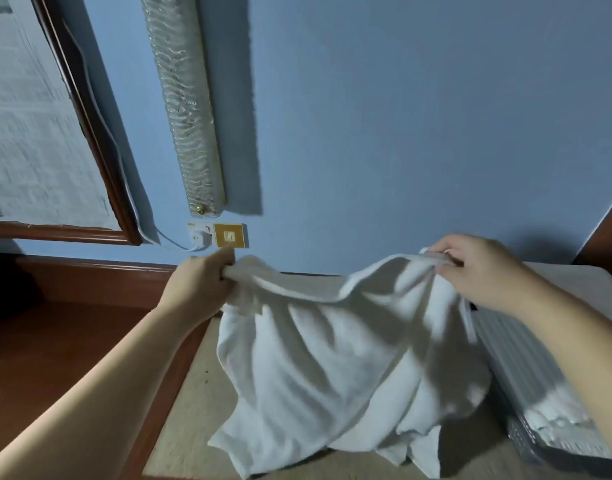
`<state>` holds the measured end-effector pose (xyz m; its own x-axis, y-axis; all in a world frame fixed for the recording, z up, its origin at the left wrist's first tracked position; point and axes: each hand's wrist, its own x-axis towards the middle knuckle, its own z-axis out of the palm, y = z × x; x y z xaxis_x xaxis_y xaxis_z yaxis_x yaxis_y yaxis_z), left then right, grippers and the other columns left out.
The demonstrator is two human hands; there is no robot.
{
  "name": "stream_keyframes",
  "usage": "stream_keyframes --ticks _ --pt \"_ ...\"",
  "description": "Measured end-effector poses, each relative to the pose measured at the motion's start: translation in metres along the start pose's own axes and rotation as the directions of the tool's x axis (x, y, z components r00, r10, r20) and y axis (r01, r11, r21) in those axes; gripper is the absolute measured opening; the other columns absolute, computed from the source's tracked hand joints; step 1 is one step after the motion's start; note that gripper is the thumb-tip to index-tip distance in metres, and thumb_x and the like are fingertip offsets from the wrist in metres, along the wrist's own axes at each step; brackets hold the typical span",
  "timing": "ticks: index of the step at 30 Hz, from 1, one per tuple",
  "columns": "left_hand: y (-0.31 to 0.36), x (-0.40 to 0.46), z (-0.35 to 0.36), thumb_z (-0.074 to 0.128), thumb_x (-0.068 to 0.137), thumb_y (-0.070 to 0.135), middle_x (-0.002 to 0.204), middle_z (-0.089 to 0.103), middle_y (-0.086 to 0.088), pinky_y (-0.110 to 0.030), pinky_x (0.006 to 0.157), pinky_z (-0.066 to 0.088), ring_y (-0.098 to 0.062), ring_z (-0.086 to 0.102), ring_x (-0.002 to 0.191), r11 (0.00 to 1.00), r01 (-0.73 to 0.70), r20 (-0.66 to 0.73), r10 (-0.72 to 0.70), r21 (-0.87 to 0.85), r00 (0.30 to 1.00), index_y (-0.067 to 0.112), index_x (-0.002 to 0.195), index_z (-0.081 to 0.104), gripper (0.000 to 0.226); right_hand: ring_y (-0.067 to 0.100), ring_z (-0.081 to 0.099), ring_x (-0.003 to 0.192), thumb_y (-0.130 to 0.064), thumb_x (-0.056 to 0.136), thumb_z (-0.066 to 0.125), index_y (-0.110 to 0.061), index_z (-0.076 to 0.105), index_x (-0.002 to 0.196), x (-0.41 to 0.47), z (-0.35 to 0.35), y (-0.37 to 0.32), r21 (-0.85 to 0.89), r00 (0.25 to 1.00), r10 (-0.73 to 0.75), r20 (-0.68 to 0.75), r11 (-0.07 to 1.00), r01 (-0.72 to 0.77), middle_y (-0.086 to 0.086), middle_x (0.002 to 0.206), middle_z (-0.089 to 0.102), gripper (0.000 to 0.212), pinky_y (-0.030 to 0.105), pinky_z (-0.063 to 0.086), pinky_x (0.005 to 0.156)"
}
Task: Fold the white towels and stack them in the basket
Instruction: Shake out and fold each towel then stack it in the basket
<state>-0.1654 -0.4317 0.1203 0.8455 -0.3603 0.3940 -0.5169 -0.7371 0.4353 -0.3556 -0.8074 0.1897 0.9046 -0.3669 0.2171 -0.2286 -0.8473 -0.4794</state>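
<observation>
A white towel point(332, 358) hangs spread in the air in front of me over a beige table point(190, 420). My left hand point(200, 285) pinches its upper left corner. My right hand point(481, 268) grips the upper right corner. The towel's top edge sags between both hands and its lower end touches the tabletop. At the lower right stands a pale slatted basket point(526, 441) with white towel fabric point(561, 414) lying in it; my right forearm covers part of it.
A reddish wooden surface point(55, 358) with a raised edge lies left of the table. The blue wall point(401, 133) behind carries a socket and gold switch plate point(228, 235), a long wall lamp point(183, 109) and a framed panel point(38, 133).
</observation>
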Motion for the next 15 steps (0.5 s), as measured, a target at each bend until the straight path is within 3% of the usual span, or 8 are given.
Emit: stream_keyframes --ticks 3,5,7,10,12,14,15 --pt "0.051 0.009 -0.008 0.05 0.072 0.017 0.055 0.047 0.001 -0.037 0.05 0.037 -0.029 0.045 0.056 0.994 -0.104 -0.12 0.098 -0.045 0.988 0.019 0.079 0.051 0.007 0.005 0.07 0.108 -0.041 0.08 0.084 -0.039 0.064 0.101 -0.008 0.023 -0.029 0.12 0.989 -0.036 0.145 0.993 0.018 -0.017 0.11 0.072 0.03 0.034 0.056 0.099" --pt "0.081 0.01 -0.008 0.046 0.066 0.021 0.056 0.051 0.0 -0.036 0.05 0.041 -0.027 0.048 0.057 0.978 -0.154 -0.158 0.132 -0.138 0.979 0.019 0.076 0.054 0.014 0.0 0.063 0.109 -0.073 0.067 0.081 -0.04 0.06 0.116 -0.017 0.038 -0.055 0.099 0.973 -0.039 0.226 0.995 0.017 -0.023 0.115 0.063 0.062 0.029 0.056 0.096" --pt "0.105 0.011 -0.004 0.052 0.068 0.018 0.055 0.054 0.001 -0.033 0.05 0.042 -0.022 0.051 0.056 0.963 -0.179 -0.175 0.144 -0.201 0.974 0.019 0.074 0.06 0.01 0.0 0.061 0.105 -0.087 0.059 0.075 -0.04 0.056 0.121 -0.025 0.055 -0.075 0.064 0.969 -0.031 0.246 0.998 0.015 -0.023 0.112 0.06 0.081 0.027 0.055 0.092" --pt "0.123 0.012 0.003 0.062 0.075 0.009 0.056 0.06 0.007 -0.026 0.049 0.044 -0.013 0.057 0.057 0.952 -0.172 -0.169 0.132 -0.252 0.977 0.024 0.076 0.07 0.017 0.004 0.064 0.105 -0.079 0.067 0.074 -0.035 0.057 0.124 -0.029 0.08 -0.081 0.093 0.97 -0.037 0.239 0.996 0.015 -0.016 0.117 0.066 0.074 0.031 0.057 0.09" --pt "0.126 0.012 0.003 0.064 0.081 0.008 0.065 0.068 0.012 -0.014 0.054 0.045 -0.005 0.064 0.065 0.939 -0.132 -0.118 0.099 -0.317 0.988 0.028 0.088 0.075 0.024 0.002 0.065 0.104 -0.078 0.075 0.067 -0.035 0.063 0.122 -0.031 0.088 -0.074 0.21 0.974 -0.031 0.222 0.977 -0.017 -0.019 0.115 0.067 0.064 0.028 0.056 0.086" --pt "0.124 0.008 0.001 0.066 0.084 0.009 0.079 0.075 0.014 -0.012 0.067 0.051 0.002 0.07 0.078 0.886 -0.047 -0.029 0.038 -0.461 0.999 0.028 0.101 0.076 0.027 -0.001 0.068 0.084 -0.076 0.086 0.061 -0.033 0.069 0.102 -0.031 0.088 -0.065 0.308 0.995 -0.032 0.1 0.951 0.0 -0.016 0.092 0.072 0.047 0.026 0.053 0.073" --pt "0.12 0.005 0.002 0.067 0.084 0.008 0.087 0.078 0.011 -0.016 0.074 0.055 -0.001 0.073 0.085 0.804 0.033 0.038 -0.013 -0.594 0.999 0.026 0.107 0.075 0.03 0.003 0.066 0.07 -0.07 0.092 0.059 -0.029 0.069 0.09 -0.03 0.086 -0.059 0.328 0.999 -0.032 0.014 0.944 0.026 -0.011 0.076 0.071 0.042 0.028 0.051 0.064"
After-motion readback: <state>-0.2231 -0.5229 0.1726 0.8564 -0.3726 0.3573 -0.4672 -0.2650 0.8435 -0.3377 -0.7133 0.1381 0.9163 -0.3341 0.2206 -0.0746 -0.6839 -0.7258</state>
